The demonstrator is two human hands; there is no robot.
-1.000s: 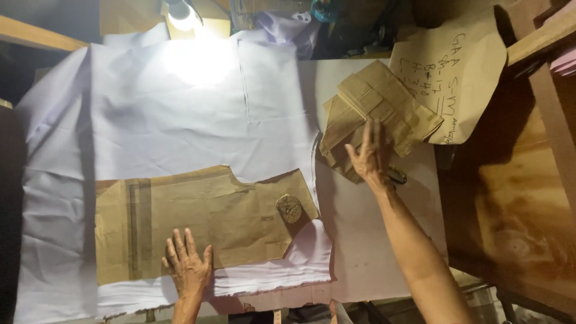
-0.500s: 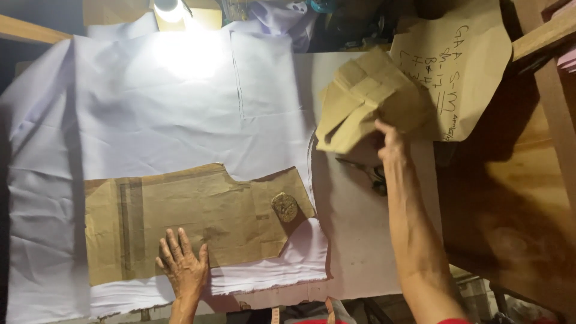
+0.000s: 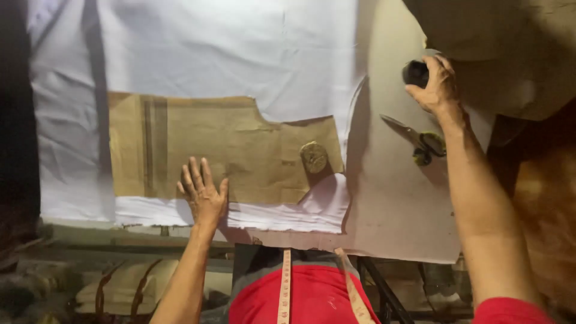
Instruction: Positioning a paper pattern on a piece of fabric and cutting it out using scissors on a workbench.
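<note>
White cloth (image 3: 210,54), left hand (image 3: 204,192) flat on brown pattern (image 3: 240,150), right hand (image 3: 435,84) fingers grasping dark round object (image 3: 415,73)

Your left hand (image 3: 204,195) lies on matt, creased brown paper (image 3: 222,150) over smooth white cloth (image 3: 228,54). Your right hand (image 3: 437,87) grips a dark, slightly glossy object (image 3: 415,73). The scissors (image 3: 417,139) look like dull metal; the table (image 3: 396,204) is matt.

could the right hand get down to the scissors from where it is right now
Probably yes. The right hand is closed around a small dark object just above the scissors, which lie in the open on the table with nothing across them. The hand is full, though.
</note>
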